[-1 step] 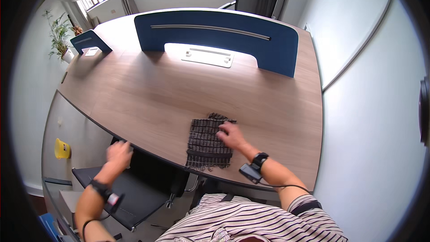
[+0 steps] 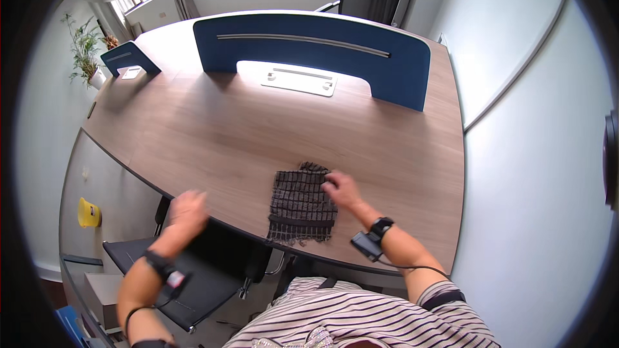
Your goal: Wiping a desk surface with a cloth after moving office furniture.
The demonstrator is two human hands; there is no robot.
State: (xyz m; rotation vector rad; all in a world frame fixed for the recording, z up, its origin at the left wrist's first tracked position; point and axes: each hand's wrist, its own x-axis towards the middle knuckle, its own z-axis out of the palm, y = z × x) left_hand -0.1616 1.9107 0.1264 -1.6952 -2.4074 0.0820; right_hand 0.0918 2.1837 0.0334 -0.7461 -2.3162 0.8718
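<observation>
A dark grey and black checked cloth (image 2: 302, 203) with a frayed near edge lies flat at the desk's near edge. At its far side a small part sticks out, rumpled. My right hand (image 2: 343, 189) is at the cloth's upper right edge, its fingers loosely bent and apart, no grip on the fabric visible. Over the near desk edge, left of the cloth, my left hand (image 2: 188, 212) is in the air, smeared by motion. Nothing shows in it, and its fingers cannot be made out.
The wooden desk (image 2: 213, 122) carries a blue divider (image 2: 309, 29) and a white socket panel (image 2: 298, 82). A black chair (image 2: 200, 277) stands below my left hand. At the left is a yellow bucket (image 2: 89, 213). A wall (image 2: 529, 154) bounds the right side.
My left hand has moved right and up toward the desk edge. My right hand has shifted slightly right, to the cloth's edge. The cloth lies almost unchanged.
</observation>
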